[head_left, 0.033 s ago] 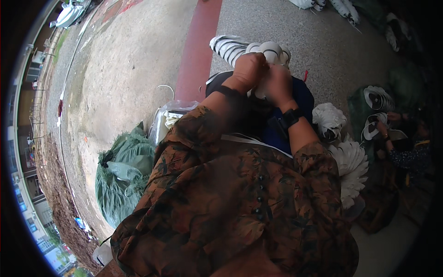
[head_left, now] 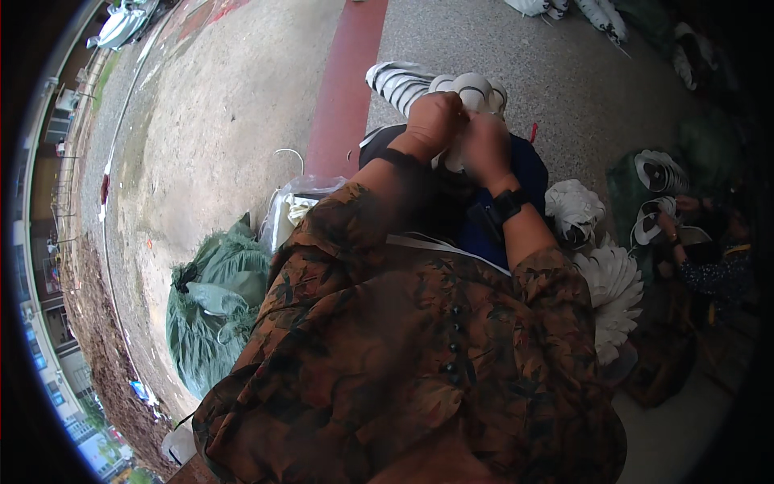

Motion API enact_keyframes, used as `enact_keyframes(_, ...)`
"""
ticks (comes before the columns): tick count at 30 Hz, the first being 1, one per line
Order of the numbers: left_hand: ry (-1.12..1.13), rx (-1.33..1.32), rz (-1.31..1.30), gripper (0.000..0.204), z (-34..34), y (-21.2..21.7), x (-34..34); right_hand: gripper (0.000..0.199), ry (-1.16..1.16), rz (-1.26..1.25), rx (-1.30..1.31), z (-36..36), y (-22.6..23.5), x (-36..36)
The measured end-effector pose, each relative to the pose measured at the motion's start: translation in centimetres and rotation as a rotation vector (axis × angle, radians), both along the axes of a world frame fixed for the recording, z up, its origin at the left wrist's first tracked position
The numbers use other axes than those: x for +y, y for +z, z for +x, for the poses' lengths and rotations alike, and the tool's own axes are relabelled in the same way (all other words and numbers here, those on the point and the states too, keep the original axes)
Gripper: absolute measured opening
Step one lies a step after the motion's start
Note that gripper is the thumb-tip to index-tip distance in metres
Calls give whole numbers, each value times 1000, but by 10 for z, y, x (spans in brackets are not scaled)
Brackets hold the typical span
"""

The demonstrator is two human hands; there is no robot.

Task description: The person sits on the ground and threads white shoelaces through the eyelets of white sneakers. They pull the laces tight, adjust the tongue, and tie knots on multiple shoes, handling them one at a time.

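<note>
My left hand (head_left: 435,119) is closed, its fingertips pinched at the inner side. Close against it, my right hand (head_left: 484,145) is curled too and looks blurred. What the fingertips grip is hidden between the hands; part of a white piece (head_left: 449,164) shows just below them. Right beyond the hands lie rounded white pieces (head_left: 470,89), which look like shoe uppers. A nested row of white pieces with dark edges (head_left: 401,84) stretches to their left. Dark blue cloth (head_left: 526,173) covers my lap beneath the hands.
Bundles of white pieces (head_left: 609,294) lie at my right. Left of me are a green woven sack (head_left: 218,302) and a clear plastic bag (head_left: 282,211). At the far right a co-worker's hand (head_left: 667,226) holds a similar white piece. A red stripe (head_left: 343,97) crosses the ground.
</note>
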State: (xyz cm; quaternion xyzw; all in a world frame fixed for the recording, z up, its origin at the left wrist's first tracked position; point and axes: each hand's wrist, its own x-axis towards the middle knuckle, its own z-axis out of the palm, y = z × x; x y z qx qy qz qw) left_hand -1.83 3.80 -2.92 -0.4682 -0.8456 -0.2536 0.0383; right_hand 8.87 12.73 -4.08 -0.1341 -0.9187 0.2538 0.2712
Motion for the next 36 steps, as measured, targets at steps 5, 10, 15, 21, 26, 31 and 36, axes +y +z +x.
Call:
enact_keyframes(5,223,-568,144,28,-5,0,-11,25,-31,-21,17,-1,1,-1)
enact_keyframes(10,202,-326,15,29,11,5,-6,17,-48,10,76,-4,-6,-1)
enact_keyframes(15,112,-303,-54,28,16,1,-10,8,-21,37,84,-3,-2,-3)
enact_keyframes(21,174,-251,-12,28,20,-2,-9,7,-59,241,-53,-7,2,-6)
enact_keyframes(26,138,-539,71,25,1,-13,-19,9,-47,293,-134,-5,7,-10)
enact_keyframes(31,196,-924,193,20,6,-5,-25,7,-87,380,-171,-5,11,-14)
enact_keyframes(36,195,-1007,179,18,2,-6,-31,10,-62,550,-172,-12,18,-23)
